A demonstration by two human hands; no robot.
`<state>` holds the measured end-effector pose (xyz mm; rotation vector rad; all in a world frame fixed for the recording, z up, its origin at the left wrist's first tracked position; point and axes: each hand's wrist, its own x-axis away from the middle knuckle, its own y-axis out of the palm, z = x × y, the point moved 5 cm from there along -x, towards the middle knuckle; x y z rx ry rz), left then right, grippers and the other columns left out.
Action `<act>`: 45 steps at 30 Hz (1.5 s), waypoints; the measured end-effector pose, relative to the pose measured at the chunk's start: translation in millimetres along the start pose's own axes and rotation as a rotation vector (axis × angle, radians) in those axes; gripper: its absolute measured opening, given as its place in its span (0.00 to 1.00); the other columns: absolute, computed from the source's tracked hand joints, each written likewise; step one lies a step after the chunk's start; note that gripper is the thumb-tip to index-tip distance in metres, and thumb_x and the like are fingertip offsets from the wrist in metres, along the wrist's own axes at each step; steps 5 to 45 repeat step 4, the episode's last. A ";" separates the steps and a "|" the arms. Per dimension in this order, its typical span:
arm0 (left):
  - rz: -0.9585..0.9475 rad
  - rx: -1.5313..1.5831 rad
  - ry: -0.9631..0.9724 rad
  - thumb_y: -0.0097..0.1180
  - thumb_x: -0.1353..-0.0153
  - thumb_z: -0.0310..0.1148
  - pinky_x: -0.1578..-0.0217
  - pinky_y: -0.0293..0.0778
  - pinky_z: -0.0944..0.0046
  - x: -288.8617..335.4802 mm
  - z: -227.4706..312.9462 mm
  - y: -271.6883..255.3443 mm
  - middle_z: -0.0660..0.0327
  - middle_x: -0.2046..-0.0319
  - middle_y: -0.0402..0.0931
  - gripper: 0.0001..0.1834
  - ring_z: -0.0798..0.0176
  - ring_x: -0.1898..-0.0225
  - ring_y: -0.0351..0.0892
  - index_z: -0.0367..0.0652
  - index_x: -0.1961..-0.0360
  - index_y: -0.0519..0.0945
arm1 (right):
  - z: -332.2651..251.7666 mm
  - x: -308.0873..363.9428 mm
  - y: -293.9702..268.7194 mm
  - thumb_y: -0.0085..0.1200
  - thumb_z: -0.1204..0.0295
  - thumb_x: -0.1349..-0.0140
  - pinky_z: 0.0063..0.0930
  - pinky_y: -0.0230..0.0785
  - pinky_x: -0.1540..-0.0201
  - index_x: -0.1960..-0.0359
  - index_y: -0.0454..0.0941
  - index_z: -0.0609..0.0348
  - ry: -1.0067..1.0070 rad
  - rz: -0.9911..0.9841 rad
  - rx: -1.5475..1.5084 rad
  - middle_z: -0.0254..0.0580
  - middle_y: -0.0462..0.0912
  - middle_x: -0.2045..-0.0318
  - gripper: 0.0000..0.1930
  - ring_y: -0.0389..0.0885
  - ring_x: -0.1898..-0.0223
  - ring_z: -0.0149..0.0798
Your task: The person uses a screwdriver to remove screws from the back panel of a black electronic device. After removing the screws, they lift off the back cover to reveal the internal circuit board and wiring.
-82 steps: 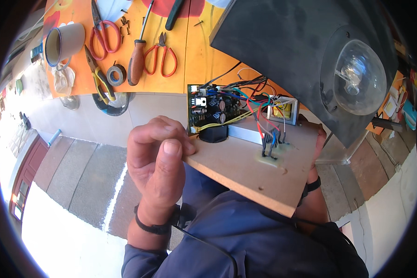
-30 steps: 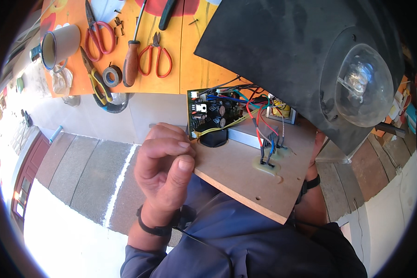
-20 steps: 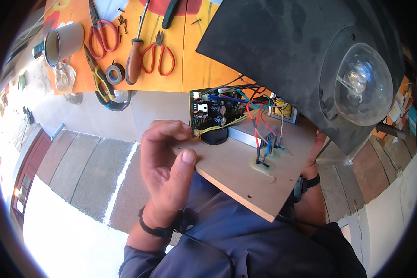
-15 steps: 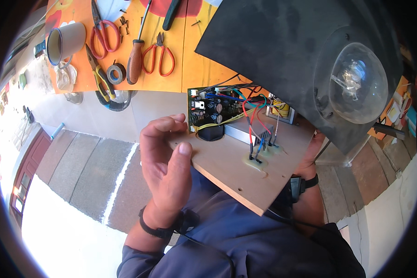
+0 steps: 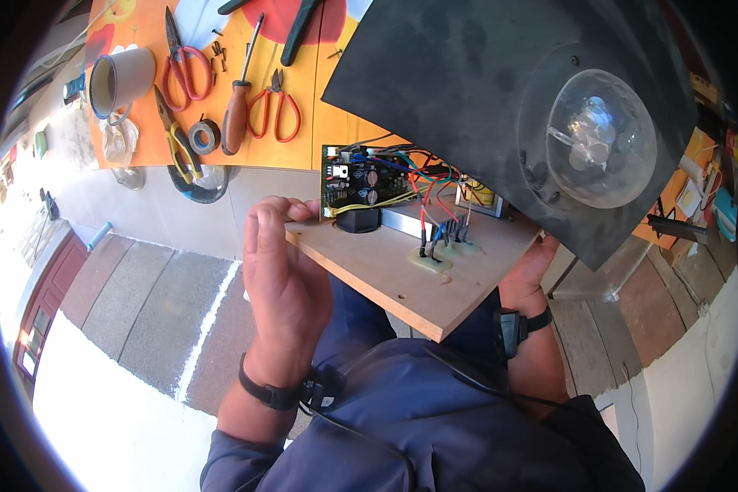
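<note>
A tan wooden board (image 5: 361, 266) is tilted in front of me. It carries a green circuit board (image 5: 361, 182), a silver metal bar (image 5: 414, 223), a yellow-wound transformer (image 5: 480, 197) and red, blue, green and yellow wires (image 5: 422, 184). Around the board's left corner curl the fingers of my left hand (image 5: 283, 262), fingertips beside the circuit board. My right hand (image 5: 531, 266) grips the right edge, most of its fingers hidden behind the board. Above and beyond it leans a large black panel (image 5: 451, 82) with a clear dome (image 5: 603, 139), overlapping part of the wiring.
On the orange table (image 5: 303, 148) lie red-handled scissors (image 5: 187, 74), red-handled nippers (image 5: 275, 107), a screwdriver (image 5: 236, 115), yellow-handled pliers (image 5: 175, 135), a tape roll (image 5: 204, 136) and several screws (image 5: 218, 57). A mug (image 5: 121, 82) lies tipped at the left.
The wooden board and the black panel have shifted left and slightly up in the picture. My left hand's fingers have drawn in closer around the board's left corner.
</note>
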<state>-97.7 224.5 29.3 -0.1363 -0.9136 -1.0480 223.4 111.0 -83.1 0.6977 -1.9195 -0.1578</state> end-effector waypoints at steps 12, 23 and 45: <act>0.083 0.013 -0.069 0.57 0.26 0.44 0.35 0.63 0.57 -9.5 -13.8 -7.3 0.59 0.52 0.76 0.18 0.59 0.43 0.72 0.45 0.44 0.72 | 3.1 -3.5 6.1 0.49 0.48 0.28 0.42 0.60 0.28 0.32 0.71 0.55 -0.014 -0.081 -0.046 0.40 0.75 0.33 0.31 0.71 0.32 0.47; 0.083 0.013 -0.069 0.57 0.26 0.44 0.35 0.63 0.57 -9.5 -13.8 -7.3 0.59 0.52 0.76 0.18 0.59 0.43 0.72 0.45 0.44 0.72 | 3.1 -3.5 6.1 0.49 0.48 0.28 0.42 0.60 0.28 0.32 0.71 0.55 -0.014 -0.081 -0.046 0.40 0.75 0.33 0.31 0.71 0.32 0.47; 0.083 0.013 -0.069 0.57 0.26 0.44 0.35 0.63 0.57 -9.5 -13.8 -7.3 0.59 0.52 0.76 0.18 0.59 0.43 0.72 0.45 0.44 0.72 | 3.1 -3.5 6.1 0.49 0.48 0.28 0.42 0.60 0.28 0.32 0.71 0.55 -0.014 -0.081 -0.046 0.40 0.75 0.33 0.31 0.71 0.32 0.47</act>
